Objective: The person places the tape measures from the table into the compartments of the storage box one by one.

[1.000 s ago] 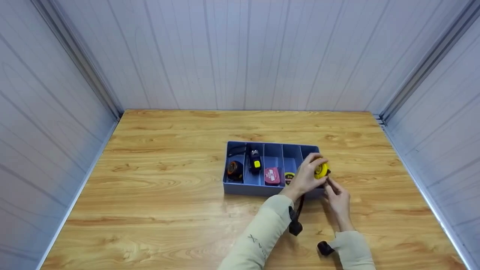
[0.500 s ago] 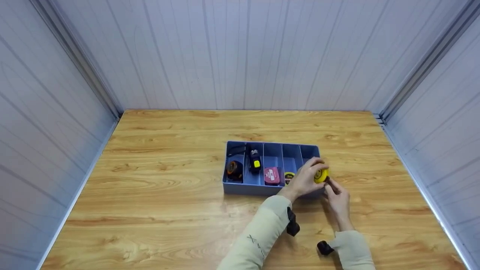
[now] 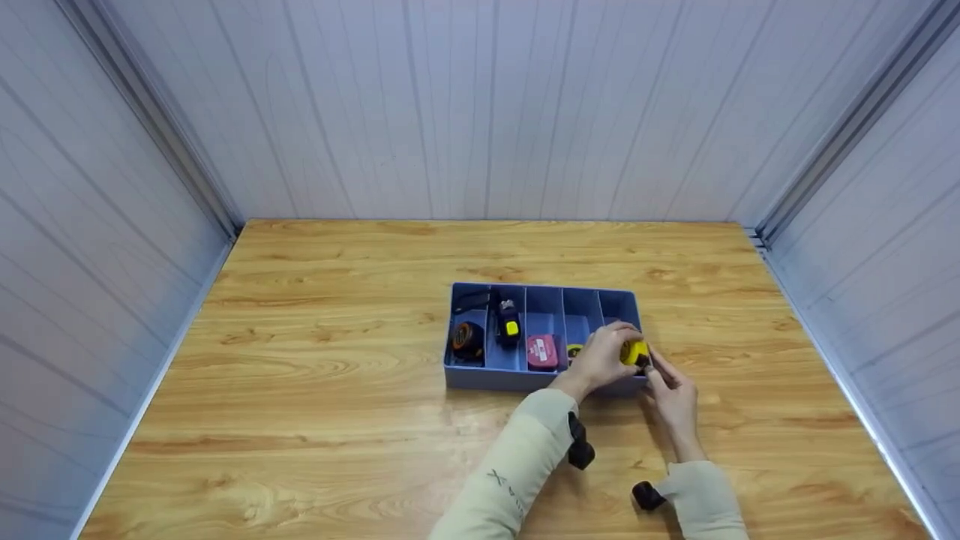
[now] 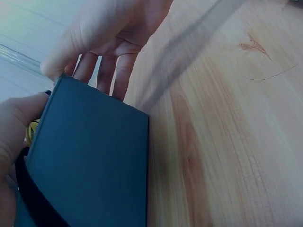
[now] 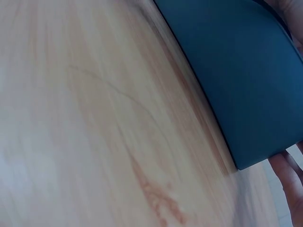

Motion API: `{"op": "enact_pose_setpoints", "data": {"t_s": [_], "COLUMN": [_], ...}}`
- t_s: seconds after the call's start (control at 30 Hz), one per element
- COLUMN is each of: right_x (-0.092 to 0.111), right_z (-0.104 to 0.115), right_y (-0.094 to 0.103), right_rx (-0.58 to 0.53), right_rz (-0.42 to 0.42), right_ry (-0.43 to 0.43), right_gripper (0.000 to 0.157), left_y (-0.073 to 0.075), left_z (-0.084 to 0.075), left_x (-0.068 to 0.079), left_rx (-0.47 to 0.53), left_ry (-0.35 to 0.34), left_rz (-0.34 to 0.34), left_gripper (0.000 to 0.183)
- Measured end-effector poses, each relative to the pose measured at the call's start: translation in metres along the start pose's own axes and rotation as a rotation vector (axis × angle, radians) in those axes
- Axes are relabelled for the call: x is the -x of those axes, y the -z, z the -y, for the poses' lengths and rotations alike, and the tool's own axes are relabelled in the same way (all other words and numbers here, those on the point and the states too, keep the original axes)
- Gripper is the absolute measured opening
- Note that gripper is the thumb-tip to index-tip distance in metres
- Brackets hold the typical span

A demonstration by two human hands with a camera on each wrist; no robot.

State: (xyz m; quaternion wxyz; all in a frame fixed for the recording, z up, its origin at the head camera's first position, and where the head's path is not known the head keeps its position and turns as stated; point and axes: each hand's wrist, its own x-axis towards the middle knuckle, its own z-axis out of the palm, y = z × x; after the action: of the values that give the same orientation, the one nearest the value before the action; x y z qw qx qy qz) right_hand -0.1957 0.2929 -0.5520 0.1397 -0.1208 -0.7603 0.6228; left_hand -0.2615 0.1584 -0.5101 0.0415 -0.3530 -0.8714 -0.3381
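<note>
A blue divided box [image 3: 491, 379] stands right of centre on the wooden table. Over its rightmost compartment, my left hand [image 3: 596, 358] holds a round yellow tape measure [image 3: 636, 352] with a black part facing right. The left wrist view shows only a sliver of the yellow casing behind the box wall [image 4: 94, 151]. My right hand [image 3: 675, 401] grips the box's right end at the near corner, its thumb at the rim and its fingers along the outside of the end wall. In the right wrist view, fingertips [image 5: 286, 177] appear beside that box corner.
From the left, compartments hold a black-and-orange tape measure [image 3: 466, 341], a black-and-yellow one [image 3: 509, 324], a pink one [image 3: 541, 352] and a yellow-and-black one [image 3: 574, 354], partly behind my left hand. White panel walls [image 3: 480, 112] enclose the table's back and sides.
My left hand has lowered the yellow tape measure, slightly leftward, into the rightmost compartment's opening. The right hand has stayed nearly in place at the box's end.
</note>
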Motion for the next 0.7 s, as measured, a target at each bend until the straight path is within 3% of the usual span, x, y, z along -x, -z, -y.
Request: {"op": "enact_pose_setpoints", "data": {"t_s": [0.17, 0.43, 0.7], "right_x": [-0.001, 0.000, -0.001], "right_z": [0.000, 0.002, 0.002], "right_y": [0.001, 0.002, 0.002], "right_rx": [-0.001, 0.011, 0.020], "right_rz": [-0.007, -0.017, -0.021], "right_ry": [0.002, 0.010, 0.005], "right_gripper": [0.035, 0.034, 0.034], "left_y": [0.004, 0.008, 0.014], "left_z": [0.000, 0.000, -0.007], "left_x": [-0.001, 0.002, 0.007], "left_rx": [0.018, 0.049, 0.005], "left_ry": [0.009, -0.032, -0.073], "left_rz": [-0.008, -0.010, -0.019], "left_gripper": [0.014, 0.014, 0.018]}}
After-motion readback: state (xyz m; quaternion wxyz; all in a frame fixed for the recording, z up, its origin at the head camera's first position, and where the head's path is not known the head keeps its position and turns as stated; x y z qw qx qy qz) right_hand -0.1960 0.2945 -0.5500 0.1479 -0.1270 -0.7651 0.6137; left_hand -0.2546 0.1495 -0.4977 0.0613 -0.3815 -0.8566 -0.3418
